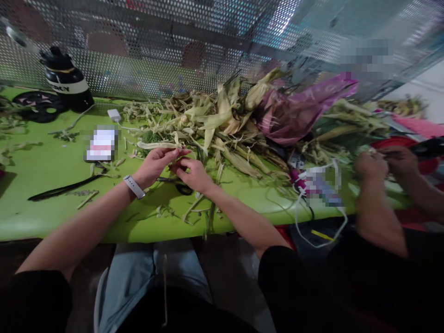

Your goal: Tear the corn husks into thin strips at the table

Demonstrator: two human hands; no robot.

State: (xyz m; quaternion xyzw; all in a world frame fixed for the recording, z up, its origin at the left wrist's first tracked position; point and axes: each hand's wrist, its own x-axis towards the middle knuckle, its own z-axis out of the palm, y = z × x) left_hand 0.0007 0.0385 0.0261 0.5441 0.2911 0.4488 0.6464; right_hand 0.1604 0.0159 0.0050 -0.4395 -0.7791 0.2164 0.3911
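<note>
While a smooth, glossy lime-green table cover (45,219) runs across the middle of the frame, a tangled heap of husks (222,118) rises on it, papery, ribbed and creased, straw-yellow fading to dull green and brown. A pale strip (156,145), narrow, slightly curved and matte, lies level just left of the frame's centre. It stretches leftward above the left hand (159,162), whose thumb and forefinger pinch its right end. Close beside, the right hand (190,173) has its fingers curled in toward the same spot; whether they grip anything I cannot tell. A pale watch band (134,186) circles the left wrist.

Below the right hand lies a dark looped handle (183,189), partly covered, and loose stems (194,208) are scattered toward the table's near edge. The heap crowds the space directly beyond both hands, with a crinkled, translucent purple bag (294,111) leaning on its right side. Left of centre lie a phone (100,144), a white plug (114,115) and a long black object (65,187). A black bottle (67,81) stands upper left, before a perforated metal screen (145,51). At the right edge, a co-worker's hands (372,164) are close together.
</note>
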